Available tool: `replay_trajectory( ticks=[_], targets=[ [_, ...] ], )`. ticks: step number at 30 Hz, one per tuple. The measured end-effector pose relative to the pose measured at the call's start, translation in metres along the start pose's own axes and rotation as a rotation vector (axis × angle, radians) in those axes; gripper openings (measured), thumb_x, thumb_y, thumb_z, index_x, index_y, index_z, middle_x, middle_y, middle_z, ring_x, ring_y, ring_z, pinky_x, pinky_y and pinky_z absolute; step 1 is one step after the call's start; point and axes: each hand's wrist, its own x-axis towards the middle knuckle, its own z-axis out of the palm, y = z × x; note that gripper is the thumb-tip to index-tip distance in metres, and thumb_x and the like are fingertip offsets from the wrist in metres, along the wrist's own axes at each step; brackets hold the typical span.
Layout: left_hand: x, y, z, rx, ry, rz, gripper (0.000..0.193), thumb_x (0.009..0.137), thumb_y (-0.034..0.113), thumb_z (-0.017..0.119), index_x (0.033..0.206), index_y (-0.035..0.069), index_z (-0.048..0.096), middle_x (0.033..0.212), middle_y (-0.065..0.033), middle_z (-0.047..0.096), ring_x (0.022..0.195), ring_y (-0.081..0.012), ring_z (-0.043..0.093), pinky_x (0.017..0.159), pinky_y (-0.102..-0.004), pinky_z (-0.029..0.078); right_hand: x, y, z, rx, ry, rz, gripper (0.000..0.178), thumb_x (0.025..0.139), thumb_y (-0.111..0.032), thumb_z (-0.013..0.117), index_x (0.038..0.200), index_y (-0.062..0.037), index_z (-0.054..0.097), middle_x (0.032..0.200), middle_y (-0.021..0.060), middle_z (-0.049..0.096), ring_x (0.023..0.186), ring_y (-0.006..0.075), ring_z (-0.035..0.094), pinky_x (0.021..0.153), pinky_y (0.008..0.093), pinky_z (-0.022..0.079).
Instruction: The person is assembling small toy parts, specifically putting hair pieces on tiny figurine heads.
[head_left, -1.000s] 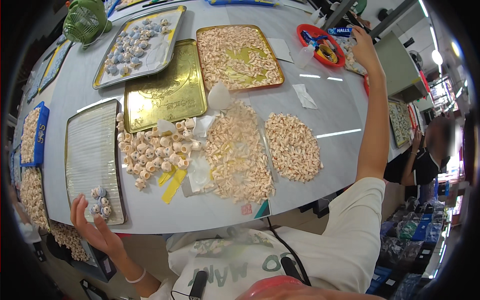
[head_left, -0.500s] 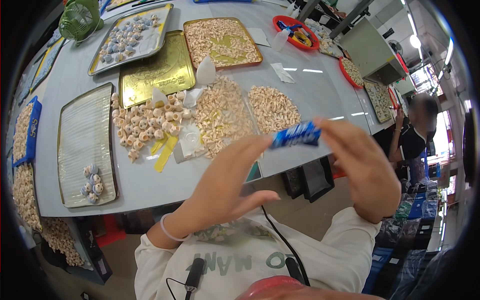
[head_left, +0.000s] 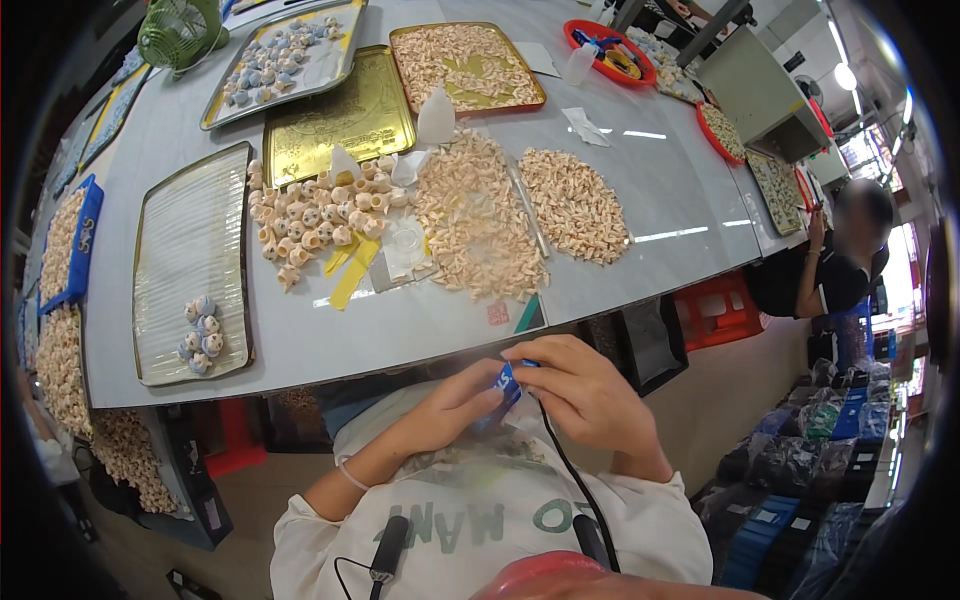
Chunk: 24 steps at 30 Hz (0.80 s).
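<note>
A small shiny blue wrapped packet (head_left: 509, 390) is pinched between my two hands, in front of my chest and below the table's near edge. My left hand (head_left: 452, 402) has its fingers closed on the packet's left side. My right hand (head_left: 583, 392) grips the upper end, thumb and fingers pressed together. The packet is partly covered by my fingers, so its contents are hidden. On the table beyond my hands, a wide heap of small pale peach pieces (head_left: 470, 200) lies beside a second heap (head_left: 572, 205).
Hollow round peach pieces with painted faces (head_left: 310, 220) lie left of the heaps. A clear ridged tray (head_left: 190, 290) holds several blue-and-white ones. Behind are a gold tray (head_left: 335, 115) and a red basin (head_left: 640, 72). A person (head_left: 835, 265) sits at far right; a red stool (head_left: 715, 315) stands nearer.
Both hands have come down and closer to my body with the blue packet. It was stretched flat between them above the table edge; now it is tilted upright. The view has shifted slightly.
</note>
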Motion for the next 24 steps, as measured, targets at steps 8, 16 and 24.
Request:
replay_trajectory(
  ticks=[8, 16, 24],
  targets=[
    [0.013, -0.045, -0.016, -0.035, -0.058, -0.034, 0.027, 0.092, 0.02, 0.038, 0.11, 0.001, 0.044, 0.094, -0.0042, 0.049, 0.087, -0.0095, 0.045, 0.079, -0.0239, 0.037, -0.014, 0.017, 0.036, -0.094, 0.067, 0.243, 0.011, 0.067, -0.005, 0.058, 0.078, -0.0045, 0.06, 0.094, 0.0042, 0.058, 0.087, 0.0244, 0.052, 0.075, 0.0334, 0.042],
    [0.017, -0.057, -0.022, 0.028, -0.03, -0.16, 0.03, 0.091, 0.019, 0.038, 0.115, 0.0, 0.042, 0.102, -0.0063, 0.048, 0.092, -0.012, 0.045, 0.084, -0.0256, 0.036, -0.018, 0.035, 0.046, -0.096, -0.023, 0.281, 0.013, 0.066, -0.011, 0.058, 0.077, -0.0045, 0.06, 0.093, 0.0048, 0.057, 0.084, 0.024, 0.051, 0.074, 0.0329, 0.041],
    [0.021, -0.062, -0.022, 0.033, 0.091, -0.146, 0.034, 0.09, 0.015, 0.038, 0.12, -0.001, 0.036, 0.115, -0.0114, 0.042, 0.108, -0.0168, 0.04, 0.093, -0.0279, 0.031, -0.017, 0.041, 0.063, -0.094, 0.033, 0.331, 0.019, 0.064, -0.015, 0.057, 0.078, -0.0029, 0.058, 0.089, 0.0083, 0.055, 0.082, 0.026, 0.05, 0.072, 0.0346, 0.041]
  ],
)
